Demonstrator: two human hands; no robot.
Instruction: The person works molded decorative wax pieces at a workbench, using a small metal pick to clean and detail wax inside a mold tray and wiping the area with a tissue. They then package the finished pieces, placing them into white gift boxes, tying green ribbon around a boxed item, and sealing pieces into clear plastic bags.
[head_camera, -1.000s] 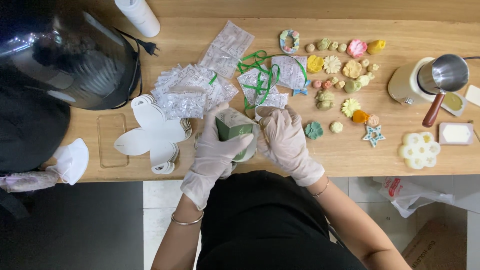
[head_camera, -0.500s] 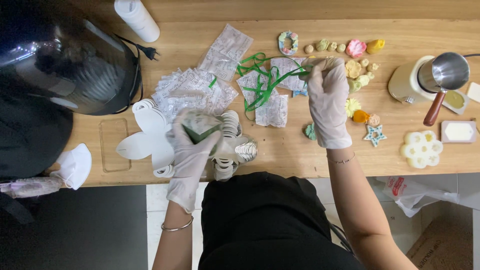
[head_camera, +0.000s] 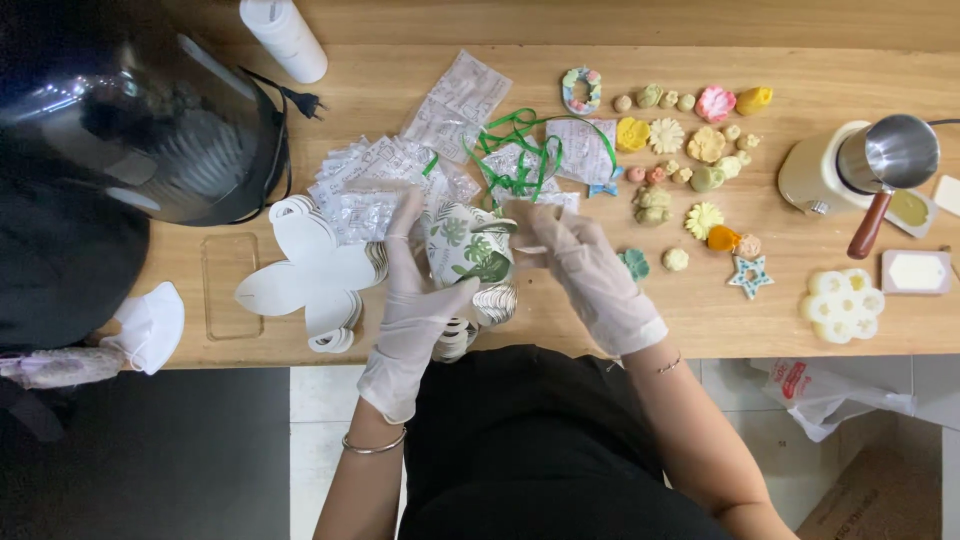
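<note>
My left hand (head_camera: 418, 290), in a white glove, holds a small folded paper box (head_camera: 466, 245) printed with green leaves, just above the wooden table (head_camera: 600, 300). My gloved right hand (head_camera: 585, 268) grips the box's right side, fingers pinched at its top near a strand of green ribbon (head_camera: 515, 150). Under the box lies a stack of flat white box blanks (head_camera: 305, 270) with scalloped edges. Behind it several clear printed bags (head_camera: 385, 185) are spread out.
Many small coloured flower-shaped pieces (head_camera: 690, 150) lie at the right. A cream base with a steel pot (head_camera: 870, 165) and a white flower mould (head_camera: 840, 300) stand far right. A black helmet (head_camera: 130, 110) fills the far left, with a white bottle (head_camera: 285, 35) behind it.
My right hand came back from the ribbon and soaps at the right to the box. My left hand lifted the box and turned it so its leaf print shows.
</note>
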